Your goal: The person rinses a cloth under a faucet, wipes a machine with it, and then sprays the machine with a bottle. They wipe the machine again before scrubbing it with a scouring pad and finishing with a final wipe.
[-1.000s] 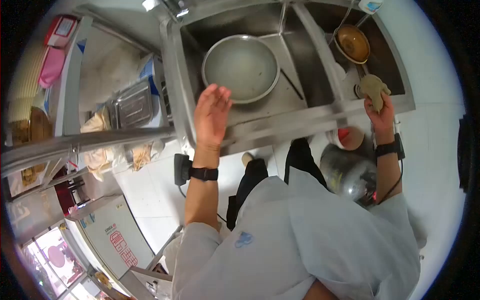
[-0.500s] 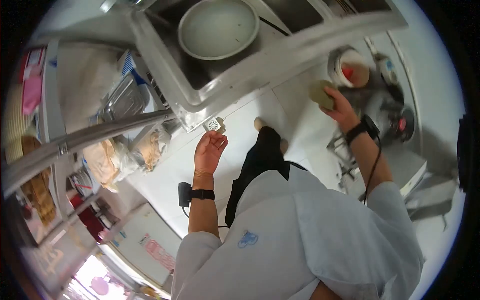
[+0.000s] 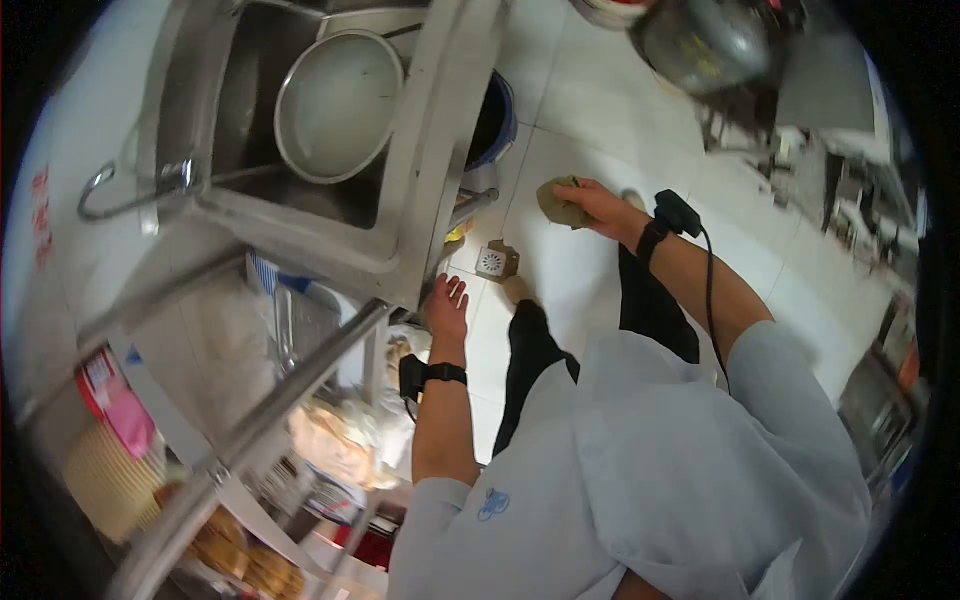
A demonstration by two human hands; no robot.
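Note:
My right hand [image 3: 606,208] is closed on an olive-green pad [image 3: 560,203], which looks like a scouring pad, held out over the floor in front of my legs. My left hand [image 3: 447,308] holds nothing; its fingers are apart and slightly bent, close by the front corner of the steel sink [image 3: 410,190]. Inside the sink sits a wide round metal basin [image 3: 281,125] of cloudy water, with a dark handle-like bar at its upper edge.
A faucet [image 3: 178,178] stands at the sink's left. Under the sink's edge is a blue-rimmed bucket [image 3: 512,125]. A drain cover [image 3: 491,262] lies in the tiled floor. At left runs a metal shelf rail [image 3: 300,380]; a large pot [image 3: 705,45] stands at upper right.
My body has turned, so the sink now lies farther left. My right hand has come inward with the pad, away from the pots. My left hand is nearer the sink corner.

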